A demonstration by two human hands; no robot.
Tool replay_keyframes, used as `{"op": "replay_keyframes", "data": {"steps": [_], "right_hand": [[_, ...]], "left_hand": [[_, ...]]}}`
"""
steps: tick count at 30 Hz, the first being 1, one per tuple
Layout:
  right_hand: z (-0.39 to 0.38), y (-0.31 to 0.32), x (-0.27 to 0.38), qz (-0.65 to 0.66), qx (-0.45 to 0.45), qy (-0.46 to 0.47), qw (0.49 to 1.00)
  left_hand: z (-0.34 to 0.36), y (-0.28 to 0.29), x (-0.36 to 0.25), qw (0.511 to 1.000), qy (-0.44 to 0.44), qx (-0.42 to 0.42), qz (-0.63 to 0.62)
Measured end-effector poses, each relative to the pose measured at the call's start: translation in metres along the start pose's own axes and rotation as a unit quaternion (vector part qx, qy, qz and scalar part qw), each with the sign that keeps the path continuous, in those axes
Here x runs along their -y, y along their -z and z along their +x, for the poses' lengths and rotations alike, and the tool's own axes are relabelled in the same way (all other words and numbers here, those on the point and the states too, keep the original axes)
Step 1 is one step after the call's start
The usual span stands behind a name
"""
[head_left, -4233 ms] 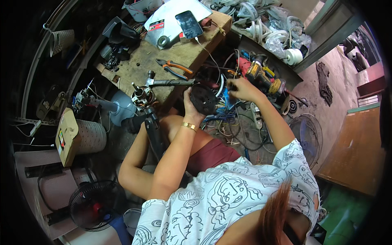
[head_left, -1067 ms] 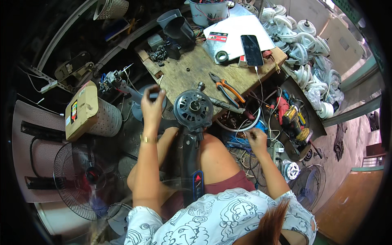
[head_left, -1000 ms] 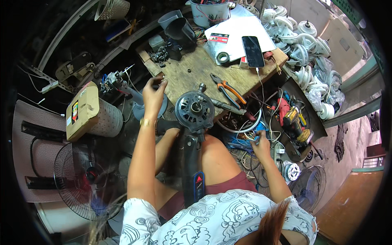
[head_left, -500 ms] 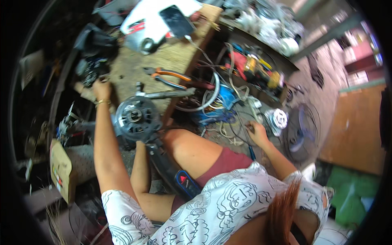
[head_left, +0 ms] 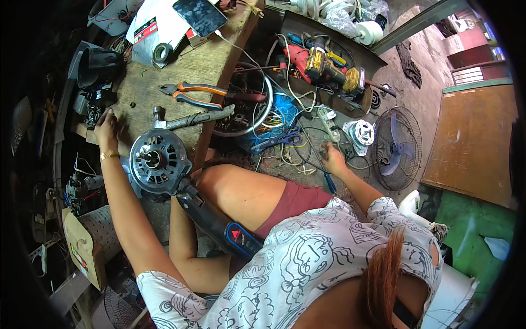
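Observation:
My left hand (head_left: 107,129) is at the bench's left end, beside small dark parts (head_left: 94,109), fingers curled over something I cannot make out. Just right of its wrist, a round black motor housing (head_left: 157,160) with a central shaft tops a black post (head_left: 211,219) lying between my legs. A hammer (head_left: 192,119) and orange-handled pliers (head_left: 198,90) lie on the wooden bench (head_left: 150,88) behind the housing. My right hand (head_left: 332,159) is low among loose wires, near a power strip (head_left: 330,123) and a white motor part (head_left: 360,137), its fingers curled on something too small to name.
A tray of power tools (head_left: 323,63) stands right of the bench, white parts (head_left: 367,32) behind it. A fan (head_left: 395,148) and brown board (head_left: 471,140) are at the right. A phone (head_left: 198,17) lies at the bench's back; a bucket with cardboard (head_left: 90,247) is at lower left.
The black disc held in my left hand earlier now sits atop the post. My left hand has reached forward to the bench's end; my right stays low among the wires. The view has turned rightward.

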State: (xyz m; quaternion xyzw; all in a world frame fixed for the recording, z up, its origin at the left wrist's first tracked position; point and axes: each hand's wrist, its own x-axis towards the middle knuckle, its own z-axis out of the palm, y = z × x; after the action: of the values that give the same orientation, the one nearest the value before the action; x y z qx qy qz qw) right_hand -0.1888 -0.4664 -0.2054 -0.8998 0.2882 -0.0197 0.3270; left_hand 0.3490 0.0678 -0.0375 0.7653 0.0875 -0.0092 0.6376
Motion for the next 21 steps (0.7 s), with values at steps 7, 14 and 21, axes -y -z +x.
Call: {"op": "replay_keyframes", "data": {"steps": [7,14,21], "right_hand": [[-0.017,-0.038,-0.051,-0.089,0.114,-0.152,0.978],[0.019,-0.045,0.008,-0.053,0.061,-0.027,0.996],[0.022,-0.065,-0.005,-0.091,0.02,-0.165,0.982]], "left_hand": [[-0.127,0.041,-0.016,0.792,0.142,0.085,-0.588],[-0.243,0.053,-0.002,0.823,0.115,0.089,-0.549],[-0.283,0.051,-0.002,0.851,0.054,0.012,-0.521]]}}
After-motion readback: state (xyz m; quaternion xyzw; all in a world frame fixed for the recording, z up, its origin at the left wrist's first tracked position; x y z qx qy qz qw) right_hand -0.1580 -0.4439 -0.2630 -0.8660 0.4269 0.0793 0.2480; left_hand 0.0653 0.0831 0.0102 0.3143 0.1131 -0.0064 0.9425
